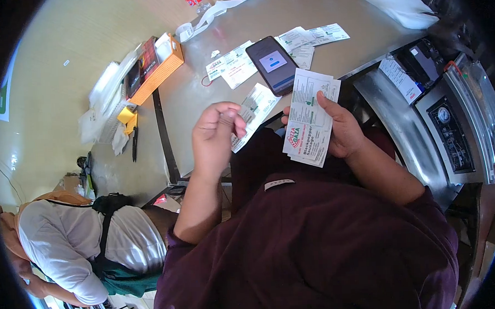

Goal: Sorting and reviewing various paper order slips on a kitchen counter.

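Note:
My right hand (340, 127) grips a stack of printed paper labels (308, 114), the thumb on top and fingers underneath. Red, green and black print covers the top sheet. My left hand (218, 133) is raised with curled fingers, the thumb close to the index finger. Behind those fingers, a single printed label (257, 106) reaches the table's front edge; whether the fingers pinch it is unclear. A smartphone (272, 66) with a lit pop-up on its screen rests partly over more labels (237, 68). Further label sheets (308, 38) spread out behind it.
An orange basket (161, 75) holds a box and papers at the left, near a black pen (135, 143). A paper strip roll (186, 31) trails along the back. To the right stands a metal machine with a gauge (444, 115). Another person (89, 240) is at lower left.

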`<move>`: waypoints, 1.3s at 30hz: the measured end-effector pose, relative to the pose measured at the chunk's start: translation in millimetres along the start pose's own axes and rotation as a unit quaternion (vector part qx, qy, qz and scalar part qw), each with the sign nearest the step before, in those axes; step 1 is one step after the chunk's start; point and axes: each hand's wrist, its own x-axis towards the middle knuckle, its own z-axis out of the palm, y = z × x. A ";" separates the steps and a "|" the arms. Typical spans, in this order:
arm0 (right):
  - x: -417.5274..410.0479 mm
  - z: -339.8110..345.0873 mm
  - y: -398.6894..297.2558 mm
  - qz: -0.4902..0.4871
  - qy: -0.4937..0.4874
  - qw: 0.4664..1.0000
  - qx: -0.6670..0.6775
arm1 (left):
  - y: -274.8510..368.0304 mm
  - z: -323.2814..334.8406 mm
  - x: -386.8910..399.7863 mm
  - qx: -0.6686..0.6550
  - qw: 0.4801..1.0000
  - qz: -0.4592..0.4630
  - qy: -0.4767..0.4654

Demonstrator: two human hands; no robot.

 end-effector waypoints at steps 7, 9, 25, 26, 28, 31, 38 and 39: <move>-6.8 14.8 7.4 -0.003 -0.020 0.999 0.035 | -5.2 33.6 -20.4 0.131 0.990 -0.039 -0.037; -10.0 18.8 9.8 -0.017 -0.019 0.999 0.027 | -2.0 47.0 -26.1 0.136 0.983 -0.111 -0.060; -16.1 4.6 17.8 -0.077 0.008 0.994 -0.071 | -8.5 43.2 -23.4 0.227 0.973 -0.031 0.031; -16.6 3.8 13.8 -0.086 -0.004 0.994 -0.068 | -5.9 39.9 -18.9 0.155 0.984 -0.077 0.052; -20.1 4.1 7.9 -0.084 0.004 0.995 -0.053 | 3.7 41.2 -15.9 -0.041 0.990 -0.124 0.058; -21.8 2.5 12.4 -0.088 0.010 0.995 -0.043 | 3.5 41.6 -19.8 0.052 0.993 -0.108 -0.007; -19.5 4.0 17.7 -0.108 -0.090 0.990 -0.007 | -10.4 68.7 -26.0 0.178 0.978 -0.078 -0.078; -19.8 4.2 17.8 -0.107 -0.089 0.990 -0.007 | -16.1 67.0 -25.2 0.236 0.969 -0.008 -0.077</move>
